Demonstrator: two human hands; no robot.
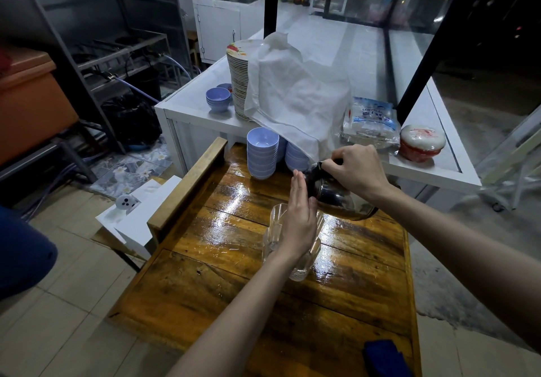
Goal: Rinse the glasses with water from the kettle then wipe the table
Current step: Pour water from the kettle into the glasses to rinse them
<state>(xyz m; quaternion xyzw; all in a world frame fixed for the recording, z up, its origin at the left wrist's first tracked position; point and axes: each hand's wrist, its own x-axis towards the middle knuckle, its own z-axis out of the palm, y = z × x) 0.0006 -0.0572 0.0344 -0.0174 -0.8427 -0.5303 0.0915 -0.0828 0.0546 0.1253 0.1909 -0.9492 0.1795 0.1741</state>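
A shiny metal kettle (330, 193) hangs tilted over the wet wooden table (222, 283), its front end low and to the left. My right hand (355, 169) grips its black handle from above. My left hand (298, 218) is flat with fingers straight and together, pressed against the kettle's front side. Clear ribbed glasses (295, 253) stand on the table directly under my left hand, partly hidden by it; how many I cannot tell. A blue cloth (383, 357) lies at the table's near right corner.
Stacks of lilac bowls (262, 154) stand at the table's far end. Behind is a white counter (199, 113) with a tall plate stack (238, 84) under a white cloth, more bowls, a plastic packet (370, 119) and a red covered container (421, 142). A raised wooden rail (187, 183) edges the table's left side.
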